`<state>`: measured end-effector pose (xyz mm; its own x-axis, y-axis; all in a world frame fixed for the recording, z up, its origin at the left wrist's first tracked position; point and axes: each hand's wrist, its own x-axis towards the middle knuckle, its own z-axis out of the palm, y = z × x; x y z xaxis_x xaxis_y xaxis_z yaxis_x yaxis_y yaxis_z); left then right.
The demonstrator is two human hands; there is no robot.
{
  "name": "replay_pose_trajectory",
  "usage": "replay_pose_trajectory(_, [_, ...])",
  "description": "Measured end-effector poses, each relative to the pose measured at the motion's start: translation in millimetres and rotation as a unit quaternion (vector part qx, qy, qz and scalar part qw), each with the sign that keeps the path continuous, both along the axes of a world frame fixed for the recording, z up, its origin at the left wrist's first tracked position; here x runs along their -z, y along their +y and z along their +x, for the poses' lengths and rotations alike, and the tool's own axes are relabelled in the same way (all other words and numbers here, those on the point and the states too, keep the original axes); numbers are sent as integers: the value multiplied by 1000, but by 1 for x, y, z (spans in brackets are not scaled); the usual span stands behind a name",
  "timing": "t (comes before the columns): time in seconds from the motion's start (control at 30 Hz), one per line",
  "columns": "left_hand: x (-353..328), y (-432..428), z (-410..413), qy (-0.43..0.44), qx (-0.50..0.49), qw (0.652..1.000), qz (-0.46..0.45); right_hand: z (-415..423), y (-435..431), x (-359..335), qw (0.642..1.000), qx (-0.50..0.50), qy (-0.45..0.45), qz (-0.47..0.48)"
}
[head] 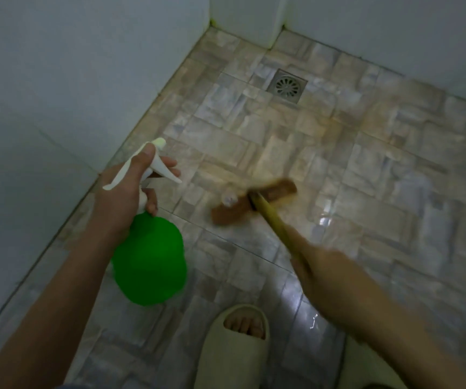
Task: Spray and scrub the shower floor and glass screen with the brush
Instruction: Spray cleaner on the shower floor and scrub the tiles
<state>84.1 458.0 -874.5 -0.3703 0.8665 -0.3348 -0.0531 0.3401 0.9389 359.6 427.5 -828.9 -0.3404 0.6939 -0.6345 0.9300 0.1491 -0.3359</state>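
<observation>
My left hand (126, 192) grips the white trigger head of a green spray bottle (149, 262), held above the floor at the left with its nozzle pointing away from me. My right hand (324, 265) is closed around the yellow handle of a brush (254, 200). The brush's brown head rests on the wet stone-pattern tile floor (366, 164) in the middle and looks blurred. No glass screen is in view.
A square metal drain (287, 86) sits in the floor near the far corner. Pale walls (57, 80) border the floor at the left and back, with a white corner post (248, 21). My foot in a beige slide sandal (234, 343) stands at the bottom centre.
</observation>
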Motion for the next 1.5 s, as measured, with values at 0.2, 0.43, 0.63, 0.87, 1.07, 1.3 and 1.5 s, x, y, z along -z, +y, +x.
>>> replay_pose_trajectory(0.2, [4,20,17,4,67,998,12,-9,-29,9,996,81,-35,-34])
replay_pose_trajectory(0.43, [0,27,9,-17,71,997,18,-39,81,72,977,184,-2,105])
replay_pose_trajectory(0.63, [6,32,6,-15,70,997,1,-38,39,57,984,159,-17,83])
replay_pose_trajectory(0.87, [6,40,7,-25,81,996,18,-46,176,67,970,225,25,90])
replay_pose_trajectory(1.07, [10,47,12,-38,91,995,7,-41,95,62,980,167,-1,104])
replay_pose_trajectory(1.3, [3,48,20,-18,100,994,29,-20,219,62,979,159,32,121])
replay_pose_trajectory(1.5, [8,54,34,-36,117,992,21,69,67,40,980,170,-101,10])
